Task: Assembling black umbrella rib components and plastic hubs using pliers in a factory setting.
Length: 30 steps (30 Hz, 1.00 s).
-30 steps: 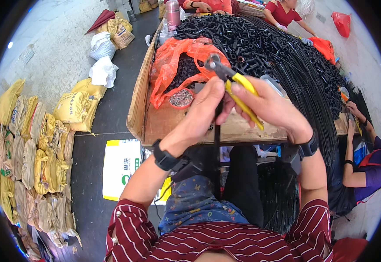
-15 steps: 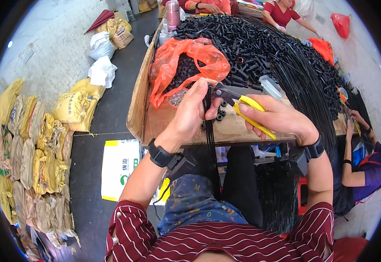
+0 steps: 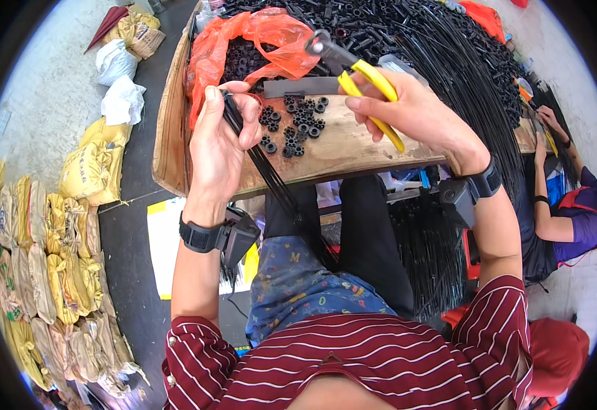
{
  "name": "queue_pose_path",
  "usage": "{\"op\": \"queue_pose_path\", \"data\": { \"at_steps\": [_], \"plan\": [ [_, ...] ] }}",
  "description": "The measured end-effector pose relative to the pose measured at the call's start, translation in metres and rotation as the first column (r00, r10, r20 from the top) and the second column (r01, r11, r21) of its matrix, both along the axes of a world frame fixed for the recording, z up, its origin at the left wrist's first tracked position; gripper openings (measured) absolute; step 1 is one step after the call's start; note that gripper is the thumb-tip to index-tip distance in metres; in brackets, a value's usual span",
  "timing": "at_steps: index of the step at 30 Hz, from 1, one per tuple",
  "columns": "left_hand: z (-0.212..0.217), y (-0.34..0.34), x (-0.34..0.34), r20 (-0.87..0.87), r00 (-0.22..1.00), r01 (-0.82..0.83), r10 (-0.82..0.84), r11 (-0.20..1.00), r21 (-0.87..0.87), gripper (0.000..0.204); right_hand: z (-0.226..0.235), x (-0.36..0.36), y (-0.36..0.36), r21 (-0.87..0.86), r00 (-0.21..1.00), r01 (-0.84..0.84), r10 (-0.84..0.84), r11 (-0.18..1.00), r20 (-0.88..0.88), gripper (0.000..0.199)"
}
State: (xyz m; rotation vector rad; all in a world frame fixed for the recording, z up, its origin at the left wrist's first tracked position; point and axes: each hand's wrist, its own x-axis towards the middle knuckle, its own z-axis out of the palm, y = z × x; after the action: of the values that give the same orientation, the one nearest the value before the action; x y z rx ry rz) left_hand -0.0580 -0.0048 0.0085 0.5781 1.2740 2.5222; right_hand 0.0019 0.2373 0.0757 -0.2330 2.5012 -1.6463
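My left hand [image 3: 222, 133] is closed round the upper end of a bundle of thin black cables [image 3: 268, 172], which hangs down past the table edge toward my lap. Yellow-handled pliers [image 3: 370, 83] sit in my right hand [image 3: 411, 113], their dark jaws pointing up and to the left, apart from the cables. Between my hands, small black ring-shaped parts [image 3: 298, 126] lie scattered on the wooden table [image 3: 339, 160]. Just behind them is a flat grey strip [image 3: 301, 87].
A red plastic bag [image 3: 271, 34] holding black parts lies beyond my left hand. Heaped black parts and long black cables [image 3: 469, 102] cover the table's far and right sides. Another person [image 3: 558, 205] works at right. Filled sacks [image 3: 45, 253] are stacked at left.
My left hand has moved left and down with the cables, and the pliers have come away from their upper end. My view has tipped downward, showing more small rings on the table.
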Motion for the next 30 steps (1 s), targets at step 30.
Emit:
{"op": "queue_pose_path", "data": {
  "at_steps": [30],
  "plan": [
    [-0.025, -0.045, -0.002, 0.093, 0.982, -0.171, 0.166, 0.984, 0.055, 0.039, -0.105, -0.135, -0.127, 0.685, 0.836, 0.144, 0.283, 0.714, -0.47, 0.022]
  ]
}}
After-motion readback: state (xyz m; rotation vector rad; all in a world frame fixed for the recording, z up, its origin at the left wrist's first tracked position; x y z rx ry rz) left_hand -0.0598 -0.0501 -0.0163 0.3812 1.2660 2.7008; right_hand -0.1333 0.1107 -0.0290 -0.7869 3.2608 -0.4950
